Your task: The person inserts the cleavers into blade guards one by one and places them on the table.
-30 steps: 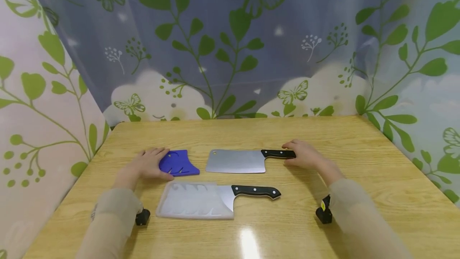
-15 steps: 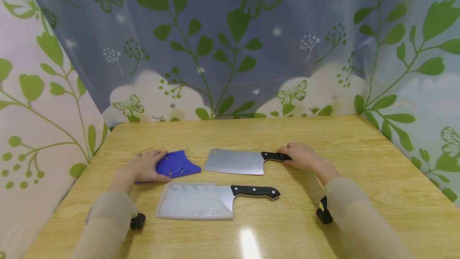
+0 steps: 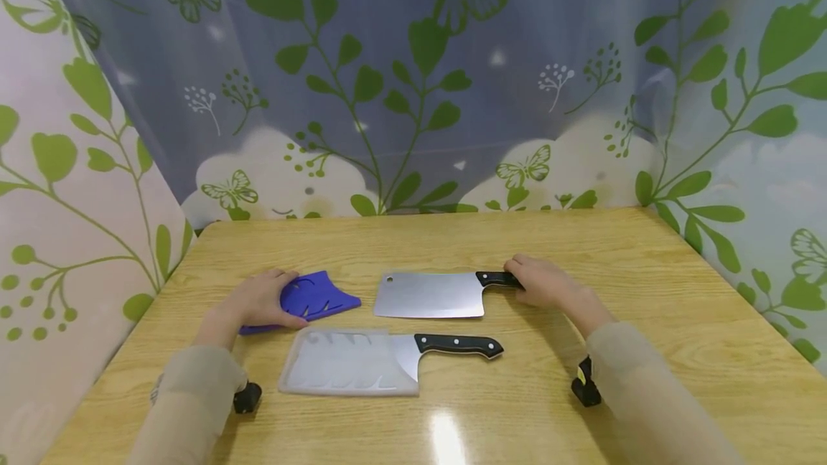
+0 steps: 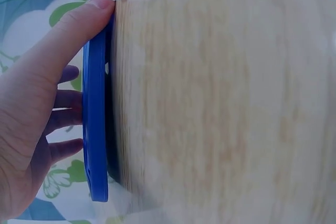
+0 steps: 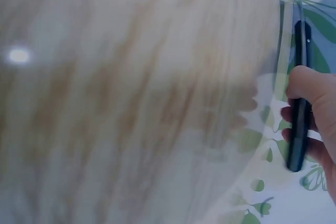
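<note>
My left hand pinches a blue plastic blade cover between thumb and fingers at its left part. In the left wrist view the cover stands edge-on, with a dark gap between it and the table. My right hand grips the black riveted handle of a bare cleaver. Its steel blade points left toward the cover, with the hole at the far corner. The right wrist view shows the handle raised off the table, fingers curled round it.
A second cleaver lies nearer me, its blade inside a translucent white cover and its black handle to the right. The wooden table ends at a leaf-and-butterfly patterned curtain behind and at both sides.
The blue cover has turned at a slant, its left end now nearer me and showing past the left hand. The right hand has taken hold of the cleaver's handle, and its blade has shifted slightly.
</note>
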{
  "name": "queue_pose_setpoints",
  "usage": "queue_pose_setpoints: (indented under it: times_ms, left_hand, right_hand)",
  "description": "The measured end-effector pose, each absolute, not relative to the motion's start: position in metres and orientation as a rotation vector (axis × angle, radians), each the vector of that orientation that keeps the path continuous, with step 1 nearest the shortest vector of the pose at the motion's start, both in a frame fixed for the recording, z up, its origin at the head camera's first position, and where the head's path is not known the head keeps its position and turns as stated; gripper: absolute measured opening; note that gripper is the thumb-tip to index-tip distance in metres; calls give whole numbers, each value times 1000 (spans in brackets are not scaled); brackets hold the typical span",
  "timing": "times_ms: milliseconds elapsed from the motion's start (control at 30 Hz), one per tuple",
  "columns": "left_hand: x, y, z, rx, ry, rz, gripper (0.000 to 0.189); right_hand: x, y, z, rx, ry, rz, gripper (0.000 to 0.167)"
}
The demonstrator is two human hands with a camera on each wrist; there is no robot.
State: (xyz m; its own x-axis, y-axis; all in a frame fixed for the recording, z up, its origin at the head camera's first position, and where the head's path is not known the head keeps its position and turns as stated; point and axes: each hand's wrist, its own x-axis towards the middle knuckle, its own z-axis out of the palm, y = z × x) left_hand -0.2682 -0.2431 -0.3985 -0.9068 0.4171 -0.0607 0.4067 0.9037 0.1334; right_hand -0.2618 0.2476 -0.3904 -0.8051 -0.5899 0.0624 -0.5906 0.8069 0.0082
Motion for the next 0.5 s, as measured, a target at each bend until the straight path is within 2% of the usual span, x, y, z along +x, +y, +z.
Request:
queue_pose_setpoints:
  times_ms: [167,500]
  left_hand:
    - [-267,-244,-398,652,3001,192,106]
    - [-266,-249,-399,625,3154,119,112]
  right_hand:
    - [-263,250,-392,1017,-2831,-56,43]
    - [-257,253,-387,980,-2813,58,32]
